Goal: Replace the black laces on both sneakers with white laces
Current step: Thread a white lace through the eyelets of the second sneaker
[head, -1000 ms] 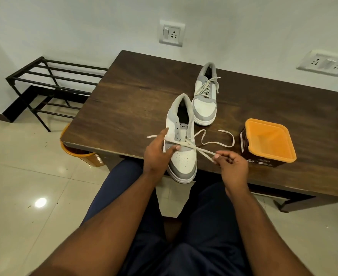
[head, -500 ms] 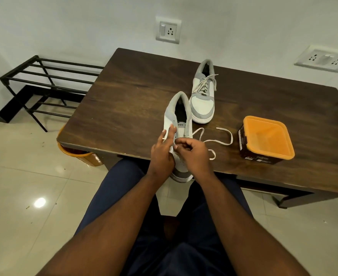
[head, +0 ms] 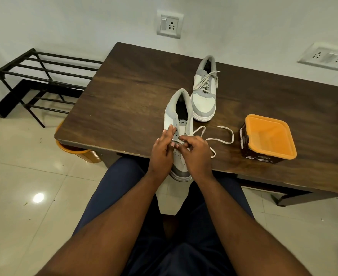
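We see a dark, wood-grained tabletop [head: 124, 92] filling the middle of the frame, with a black metal bar rack [head: 41, 76] at the upper left against the wall and a round orange bin [head: 74, 150] on the glossy tiled floor, partly hidden beneath the tabletop's near left corner. At the right sits a square brown tub with an orange rim [head: 269, 140], open at the top. On the wall we note a switch plate [head: 169, 23] at top centre and a socket strip [head: 327, 57] at upper right. The far sneaker [head: 205, 92], white with grey suede panels, lies just above centre, already threaded with a pale lace. The near sneaker [head: 179, 120], of the same make, lies at centre with its toe overhanging the near edge; our hands cover its forepart. The left hand [head: 162, 154] rests on the sneaker's left side with fingers extended. The right hand [head: 196, 154] pinches the white lace [head: 226, 136] over the eyelets, the lace's free length looping to the right across the wood.
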`<state>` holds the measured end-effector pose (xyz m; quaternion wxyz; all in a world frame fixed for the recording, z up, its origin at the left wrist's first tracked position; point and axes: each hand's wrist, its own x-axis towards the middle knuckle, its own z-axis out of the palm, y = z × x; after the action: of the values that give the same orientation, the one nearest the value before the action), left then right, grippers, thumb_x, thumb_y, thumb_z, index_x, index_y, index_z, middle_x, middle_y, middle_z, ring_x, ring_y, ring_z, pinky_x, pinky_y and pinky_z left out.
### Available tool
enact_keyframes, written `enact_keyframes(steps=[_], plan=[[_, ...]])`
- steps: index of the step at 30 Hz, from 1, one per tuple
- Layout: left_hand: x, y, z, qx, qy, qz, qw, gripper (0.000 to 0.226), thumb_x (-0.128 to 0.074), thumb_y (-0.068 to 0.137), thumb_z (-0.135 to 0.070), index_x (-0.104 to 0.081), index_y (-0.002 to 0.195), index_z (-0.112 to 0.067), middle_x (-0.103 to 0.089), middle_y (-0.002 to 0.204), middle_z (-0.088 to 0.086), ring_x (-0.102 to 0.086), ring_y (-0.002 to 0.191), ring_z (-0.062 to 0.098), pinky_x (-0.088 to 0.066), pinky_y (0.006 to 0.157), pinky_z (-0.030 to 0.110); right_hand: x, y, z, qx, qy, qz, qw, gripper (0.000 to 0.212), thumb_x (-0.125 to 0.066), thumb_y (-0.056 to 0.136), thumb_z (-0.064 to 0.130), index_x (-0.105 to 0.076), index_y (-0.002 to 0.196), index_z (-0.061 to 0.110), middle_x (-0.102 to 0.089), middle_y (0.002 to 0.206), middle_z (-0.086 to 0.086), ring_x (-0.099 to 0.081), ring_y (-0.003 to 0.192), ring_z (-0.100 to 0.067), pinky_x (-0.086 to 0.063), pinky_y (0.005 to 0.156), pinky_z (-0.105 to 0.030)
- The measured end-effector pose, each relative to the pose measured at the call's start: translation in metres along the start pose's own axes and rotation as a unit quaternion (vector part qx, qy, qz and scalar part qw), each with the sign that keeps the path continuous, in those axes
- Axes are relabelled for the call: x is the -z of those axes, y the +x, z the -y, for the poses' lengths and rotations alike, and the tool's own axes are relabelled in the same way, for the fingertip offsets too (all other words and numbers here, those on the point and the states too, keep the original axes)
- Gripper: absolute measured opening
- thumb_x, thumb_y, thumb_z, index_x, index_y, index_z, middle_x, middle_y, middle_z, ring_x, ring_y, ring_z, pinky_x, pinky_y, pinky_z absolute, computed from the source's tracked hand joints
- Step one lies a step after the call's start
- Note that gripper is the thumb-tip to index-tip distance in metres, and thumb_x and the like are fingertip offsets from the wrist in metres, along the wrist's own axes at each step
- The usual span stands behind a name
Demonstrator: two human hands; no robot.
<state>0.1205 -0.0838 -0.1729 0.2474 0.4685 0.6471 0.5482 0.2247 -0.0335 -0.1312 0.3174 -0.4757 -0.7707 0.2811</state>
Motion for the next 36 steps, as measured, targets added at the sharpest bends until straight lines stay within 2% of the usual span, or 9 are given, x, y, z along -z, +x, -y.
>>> enact_keyframes(steps=[2,4,7,10,13,17,24,31,36], plan=[[0.002,0.001,-0.004,0.015,-0.037,-0.008,0.999,0.055,-0.043,0.098,0.001,-0.032,0.147,-0.021,-0.046,0.147,-0.002,-0.041,0.137,0.007,-0.035,0.115,0.038,-0.002,0.002,-0.001,0.009,-0.012,-0.024,1.000,0.017,-0.073,0.083,0.023,-0.076,0.099,0.018,-0.065,0.085,-0.001,-0.059,0.082,-0.023,-0.052,0.074,-0.043],[0.004,0.006,-0.015,0.070,-0.087,-0.063,0.992,0.051,-0.048,0.097,-0.001,-0.044,0.142,-0.022,-0.058,0.136,-0.002,-0.054,0.124,0.003,-0.046,0.104,0.027,-0.002,0.003,-0.002,-0.005,0.011,-0.054,0.998,0.011,-0.071,0.083,0.018,-0.076,0.093,0.016,-0.066,0.086,-0.001,-0.060,0.083,-0.022,-0.052,0.075,-0.042],[0.006,0.026,-0.028,0.123,-0.087,-0.157,0.976,0.022,-0.064,0.092,-0.021,-0.069,0.111,-0.014,-0.072,0.095,-0.001,-0.068,0.087,0.009,-0.056,0.078,0.031,0.002,0.006,0.003,-0.077,0.095,-0.076,0.990,0.013,-0.066,0.086,0.012,-0.075,0.094,0.013,-0.071,0.091,0.000,-0.064,0.083,-0.012,-0.053,0.079,-0.031],[0.010,0.044,-0.037,0.159,-0.032,-0.108,0.981,0.022,-0.075,0.081,-0.035,-0.070,0.081,-0.014,-0.070,0.070,0.000,-0.068,0.066,0.018,-0.060,0.067,0.039,0.006,0.012,0.007,-0.100,0.114,-0.057,0.987,0.015,-0.063,0.086,0.011,-0.075,0.094,0.011,-0.072,0.092,-0.001,-0.063,0.085,-0.010,-0.048,0.078,-0.022],[0.012,0.051,-0.042,0.177,0.001,-0.075,0.981,0.024,-0.080,0.077,-0.032,-0.068,0.074,-0.011,-0.070,0.065,0.001,-0.070,0.063,0.019,-0.061,0.066,0.040,0.008,0.016,0.008,-0.083,0.105,-0.033,0.990,0.009,-0.067,0.086,0.015,-0.074,0.085,0.009,-0.068,0.083,0.000,-0.061,0.080,-0.013,-0.047,0.073,-0.026],[0.019,0.052,-0.043,0.177,0.028,-0.065,0.982,0.015,-0.074,0.080,-0.022,-0.074,0.071,-0.011,-0.071,0.063,0.002,-0.070,0.063,0.017,-0.061,0.068,0.040,0.002,0.021,0.004,-0.041,0.077,-0.003,0.996,0.010,-0.063,0.088,0.011,-0.071,0.084,0.009,-0.067,0.087,-0.006,-0.058,0.081,-0.015,-0.042,0.070,-0.021],[0.025,0.046,-0.035,0.193,-0.053,-0.075,0.977,0.033,-0.073,0.084,-0.016,-0.066,0.058,0.003,-0.063,0.059,0.023,-0.052,0.051,0.019,-0.050,0.056,0.036,-0.011,0.031,0.002,0.027,-0.051,0.043,0.997,0.015,-0.055,0.091,0.009,-0.069,0.085,0.006,-0.061,0.087,-0.013,-0.054,0.086,-0.029,-0.042,0.075,-0.039],[0.025,0.039,-0.031,0.202,-0.122,-0.055,0.970,0.037,-0.070,0.089,-0.019,-0.064,0.066,0.010,-0.055,0.059,0.013,-0.044,0.056,0.019,-0.041,0.056,0.030,-0.001,0.043,0.006,0.022,-0.054,0.114,0.992,0.016,-0.057,0.091,0.011,-0.070,0.082,0.005,-0.056,0.082,-0.007,-0.052,0.079,-0.020,-0.038,0.070,-0.031],[0.025,0.032,-0.025,0.219,-0.173,-0.058,0.958,0.025,-0.065,0.090,-0.011,-0.069,0.077,0.010,-0.063,0.071,0.015,-0.055,0.065,0.020,-0.050,0.065,0.034,-0.010,0.040,0.009,0.002,-0.083,0.078,0.993,0.019,-0.055,0.090,0.009,-0.068,0.075,0.006,-0.061,0.082,-0.011,-0.054,0.080,-0.024,-0.034,0.068,-0.030]])
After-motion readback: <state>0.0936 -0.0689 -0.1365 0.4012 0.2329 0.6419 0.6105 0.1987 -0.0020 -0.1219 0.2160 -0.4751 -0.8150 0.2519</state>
